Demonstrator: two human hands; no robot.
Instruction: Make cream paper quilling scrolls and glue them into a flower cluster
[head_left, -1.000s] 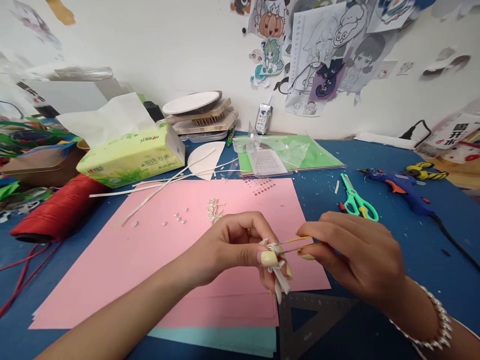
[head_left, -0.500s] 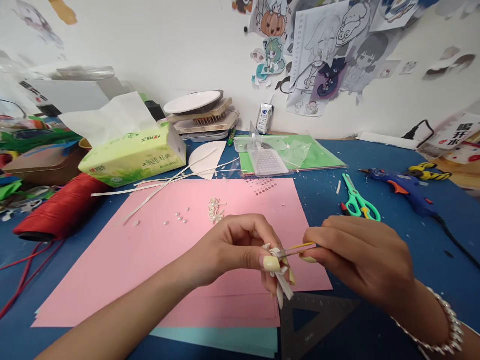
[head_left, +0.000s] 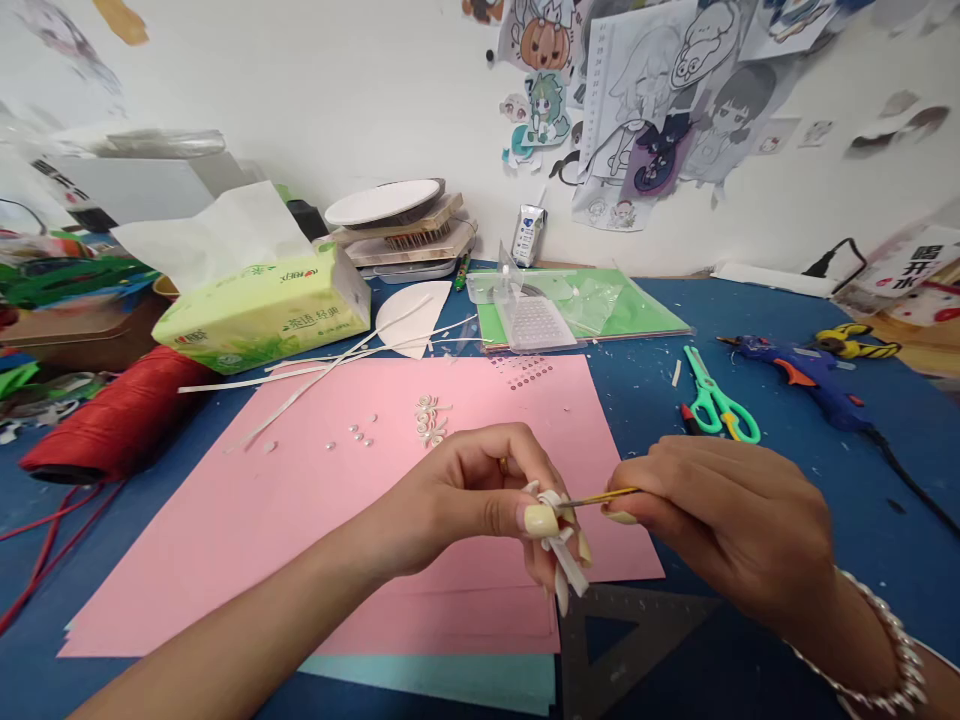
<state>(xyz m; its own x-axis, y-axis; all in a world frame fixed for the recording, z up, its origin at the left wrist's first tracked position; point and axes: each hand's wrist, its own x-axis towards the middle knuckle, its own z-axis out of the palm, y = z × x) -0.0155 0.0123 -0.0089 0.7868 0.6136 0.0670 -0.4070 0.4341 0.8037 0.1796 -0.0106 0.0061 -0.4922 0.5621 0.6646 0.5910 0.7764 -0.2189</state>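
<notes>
My left hand [head_left: 480,495] pinches a small looped piece of white strip [head_left: 568,570] between thumb and fingers, with its loose ends hanging below. In my right hand [head_left: 712,520] are thin yellow-and-metal tweezers [head_left: 600,497]. Their tip touches the white loop beside my left thumb; the exact contact is too small to make out. Beyond my left hand, coiled white ornaments [head_left: 429,420] lie on pink paper [head_left: 300,540]. Several pearl beads [head_left: 358,437] are scattered to their left. Long white strips [head_left: 330,385] cross the paper's far edge.
A dark set square [head_left: 637,625] lies under my hands at the front. To the right are green scissors [head_left: 712,395], a blue glue gun [head_left: 810,380] and yellow pliers [head_left: 855,342]. A red thread spool [head_left: 112,415] and a tissue pack [head_left: 270,305] stand left.
The tweezers' two arms, spread apart before, now appear pressed together. My right hand has shifted slightly. My left hand keeps its pinch on the white strip.
</notes>
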